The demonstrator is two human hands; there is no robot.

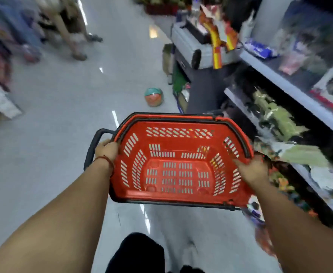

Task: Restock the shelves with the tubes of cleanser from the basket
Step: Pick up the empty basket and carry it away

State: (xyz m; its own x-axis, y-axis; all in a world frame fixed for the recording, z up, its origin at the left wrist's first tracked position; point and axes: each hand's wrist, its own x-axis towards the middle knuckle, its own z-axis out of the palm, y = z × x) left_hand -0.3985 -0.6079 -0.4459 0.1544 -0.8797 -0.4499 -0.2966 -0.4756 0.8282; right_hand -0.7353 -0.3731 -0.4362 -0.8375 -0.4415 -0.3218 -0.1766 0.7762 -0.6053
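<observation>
Basket (178, 174), red plastic with slotted walls, sits level over the aisle floor (63, 115), held between both hands just beside the shelves (279, 79) on the right. Its slotted bottom shows in full. The left hand (106, 151) has its fingers (113, 146) curled over the left rim, gripping it; the right hand (254, 170) grips the right rim the same way. A black handle (91, 146) juts out at the left, partly behind the left hand. The packets on the shelves are smeared by motion blur, so no label or brand can be read. A green and orange ball (153, 96) lies on the floor ahead.
</observation>
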